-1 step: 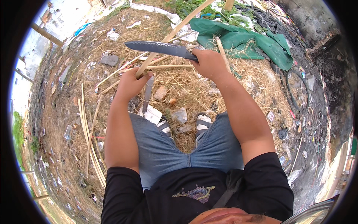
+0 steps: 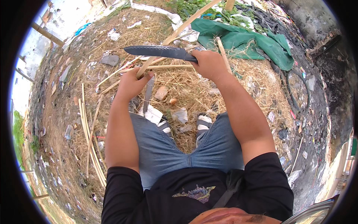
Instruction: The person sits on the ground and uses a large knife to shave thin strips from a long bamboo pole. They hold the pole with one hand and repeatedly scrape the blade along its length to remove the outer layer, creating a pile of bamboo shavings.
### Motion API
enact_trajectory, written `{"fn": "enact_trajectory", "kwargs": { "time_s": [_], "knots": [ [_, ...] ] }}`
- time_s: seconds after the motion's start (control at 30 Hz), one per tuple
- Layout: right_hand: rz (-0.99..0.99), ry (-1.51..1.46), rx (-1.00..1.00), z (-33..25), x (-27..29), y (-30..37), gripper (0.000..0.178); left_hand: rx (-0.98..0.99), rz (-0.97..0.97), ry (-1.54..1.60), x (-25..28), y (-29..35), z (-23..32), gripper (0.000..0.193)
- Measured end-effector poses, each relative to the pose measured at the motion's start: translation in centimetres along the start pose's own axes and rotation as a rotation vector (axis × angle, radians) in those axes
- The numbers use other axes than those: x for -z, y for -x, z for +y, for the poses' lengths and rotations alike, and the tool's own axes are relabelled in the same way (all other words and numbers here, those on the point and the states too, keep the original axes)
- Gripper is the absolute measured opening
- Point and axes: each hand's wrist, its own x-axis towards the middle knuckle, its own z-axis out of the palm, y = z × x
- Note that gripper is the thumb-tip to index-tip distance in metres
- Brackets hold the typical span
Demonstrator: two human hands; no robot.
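Note:
My left hand [image 2: 130,83] is closed around the lower end of a long pale wooden stick [image 2: 182,27], which slants up and away to the right. In my right hand [image 2: 209,64] is the dark handle of a large machete-like knife [image 2: 160,52]; its blade points left and lies across the stick just beyond my left hand. Whether the edge bites into the wood I cannot tell. Below my left hand, a grey blade-like strip [image 2: 148,91] stands near a white scrap [image 2: 153,114].
Several thin pale strips [image 2: 88,138] lie at the left. Dry straw [image 2: 179,84] and litter cover the ground before my feet. A green sheet [image 2: 238,39] lies at the far right, near a dark hoop [image 2: 298,91]. A stained wall [image 2: 337,71] stands at the right.
The knife has shifted slightly nearer to me along the stick, its tip lower. My left hand has kept its grip.

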Motion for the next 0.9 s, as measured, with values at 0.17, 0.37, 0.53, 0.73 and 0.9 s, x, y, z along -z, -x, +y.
{"fn": "enact_trajectory", "kwargs": {
  "time_s": [0.17,0.37,0.53,0.73,0.9],
  "knots": [
    [0.13,-0.127,-0.338,3.9,0.8,-0.6,0.028,-0.023,-0.012,-0.176,1.1,0.1,0.2,0.048],
    [-0.01,-0.09,-0.152,2.6,0.6,0.2,0.031,-0.02,-0.08,-0.287,0.1,-0.4,0.8,0.051],
    [-0.058,-0.041,-0.031,0.8,1.1,0.3,0.022,-0.073,0.068,-0.354,0.1,0.4,2.3,0.052],
    [-0.088,-0.101,-0.2,1.4,1.3,0.4,0.024,-0.102,0.194,-0.433,-1.0,0.4,2.5,0.05],
    [-0.044,0.021,0.001,-0.5,0.9,0.3,0.025,-0.052,0.231,-0.441,-0.8,0.6,2.9,0.046]
  ]
}}
